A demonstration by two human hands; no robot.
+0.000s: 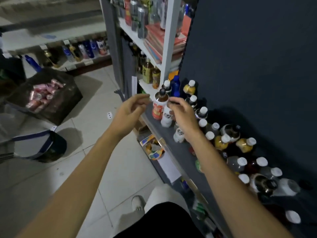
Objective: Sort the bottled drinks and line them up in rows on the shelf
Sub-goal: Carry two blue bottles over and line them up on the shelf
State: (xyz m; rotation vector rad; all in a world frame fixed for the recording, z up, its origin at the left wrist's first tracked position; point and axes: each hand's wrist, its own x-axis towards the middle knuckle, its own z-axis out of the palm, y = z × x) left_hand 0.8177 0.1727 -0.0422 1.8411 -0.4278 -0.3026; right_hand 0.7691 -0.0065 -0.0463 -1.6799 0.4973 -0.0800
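Note:
A dark shelf [181, 152] runs along the right, crowded with several bottled drinks. A red-labelled bottle with a black cap [158, 107] stands upright near the shelf's front edge. My left hand [130, 109] hovers just left of it with loosely curled fingers and holds nothing. My right hand [181, 114] is just right of that bottle, above two white-labelled bottles [166, 119]; its fingers curl, but no grip shows. White-capped bottles [223, 141] with yellow and dark contents stand and lie behind my right arm. A blue bottle [175, 85] stands at the far end.
A white shelving unit [164, 54] above holds more bottles and stacked red packs. A dark box of pink cans [44, 97] sits on the tiled floor at left. A torn carton [152, 148] lies under the shelf. A far shelf [82, 48] carries more bottles.

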